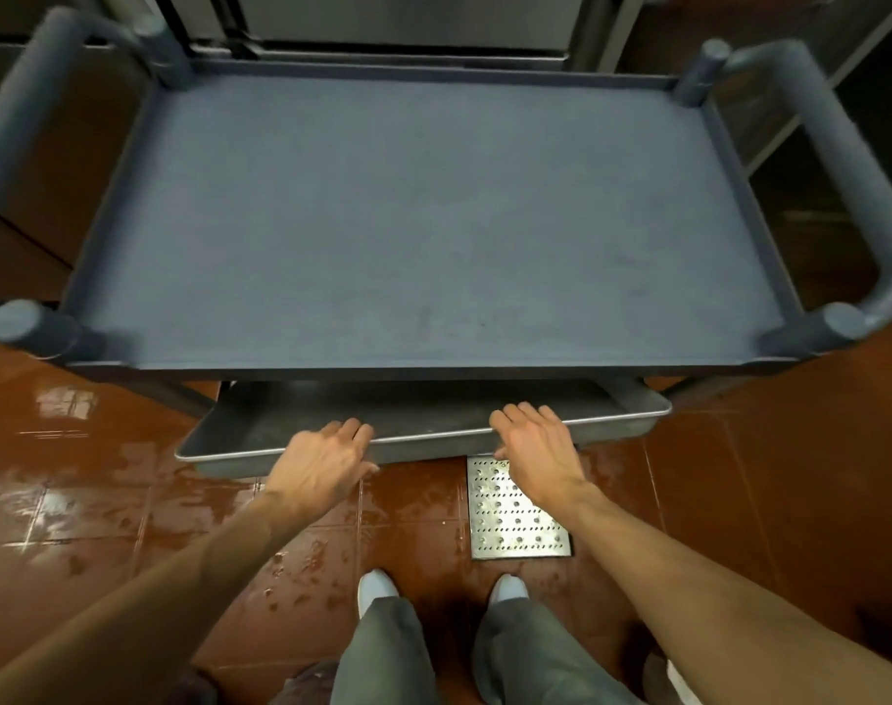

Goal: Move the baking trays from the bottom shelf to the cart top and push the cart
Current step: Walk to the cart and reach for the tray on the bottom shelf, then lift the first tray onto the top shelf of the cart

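Nearest the person, both forearms reach forward and down over the wet red floor (102, 501), a metal drain grate (517, 511) lying under the right wrist. The left hand (321, 463) is clamped on the near rim of the tray (433, 424) — fingers curled over the lip, thumb underneath. The right hand (535, 442) lies on the same rim with fingers spread over it; its thumb looks tucked below, so it seems to be gripping too, though less plainly.

The tray juts out toward the person from the bottom shelf, beneath the cart top (423, 221). Its long axis runs left to right, across the reach, and the hands sit roughly even on either side of its middle — neither is clearly nearer. Whether more trays are stacked under it cannot be told.

Beyond and above, the cart top is bare, its long side parallel to the tray. The coming move is likely a pull toward the body, then a lift up and forward over the cart's near edge.
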A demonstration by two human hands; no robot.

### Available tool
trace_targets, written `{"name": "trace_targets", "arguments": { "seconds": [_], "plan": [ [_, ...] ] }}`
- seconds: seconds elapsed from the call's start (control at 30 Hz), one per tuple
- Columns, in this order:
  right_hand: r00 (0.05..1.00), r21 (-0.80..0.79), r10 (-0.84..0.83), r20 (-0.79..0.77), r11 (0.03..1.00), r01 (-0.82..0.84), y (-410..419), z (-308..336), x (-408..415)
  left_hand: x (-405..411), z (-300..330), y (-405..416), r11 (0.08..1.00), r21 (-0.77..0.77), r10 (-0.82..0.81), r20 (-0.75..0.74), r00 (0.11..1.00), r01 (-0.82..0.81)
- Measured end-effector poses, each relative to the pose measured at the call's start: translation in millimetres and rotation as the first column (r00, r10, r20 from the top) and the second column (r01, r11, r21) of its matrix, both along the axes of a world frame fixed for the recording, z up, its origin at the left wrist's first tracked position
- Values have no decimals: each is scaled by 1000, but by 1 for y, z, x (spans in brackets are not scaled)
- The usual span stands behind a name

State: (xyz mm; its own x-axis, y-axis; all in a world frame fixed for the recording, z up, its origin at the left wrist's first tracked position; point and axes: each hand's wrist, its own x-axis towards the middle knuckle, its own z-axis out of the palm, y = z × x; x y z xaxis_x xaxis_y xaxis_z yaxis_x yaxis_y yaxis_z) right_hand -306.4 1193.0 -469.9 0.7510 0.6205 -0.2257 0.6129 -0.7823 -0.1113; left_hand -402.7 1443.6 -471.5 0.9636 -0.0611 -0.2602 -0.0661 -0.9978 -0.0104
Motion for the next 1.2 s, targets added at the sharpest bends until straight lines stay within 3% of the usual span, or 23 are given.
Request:
{"name": "trace_targets", "arguments": {
  "seconds": [0.23,0.53,0.83,1.0,1.2],
  "plan": [
    [993,39,-16,-116,999,21,-17,85,-16,-23,79,-1,993,-115,-18,35,999,22],
    [979,59,-46,-201,996,59,-38,218,-27,-28,219,-4,989,-83,-115,62,991,120],
    [997,86,34,-66,996,-28,-42,348,-23,-29,354,3,992,-57,-101,184,978,114],
    [997,144,70,-40,987,-64,-45,427,-20,-28,419,5,978,-23,-182,386,904,207],
    [995,221,94,16,971,-95,-48,491,-22,-31,470,7,964,-46,-204,509,836,263]
  ]
}}
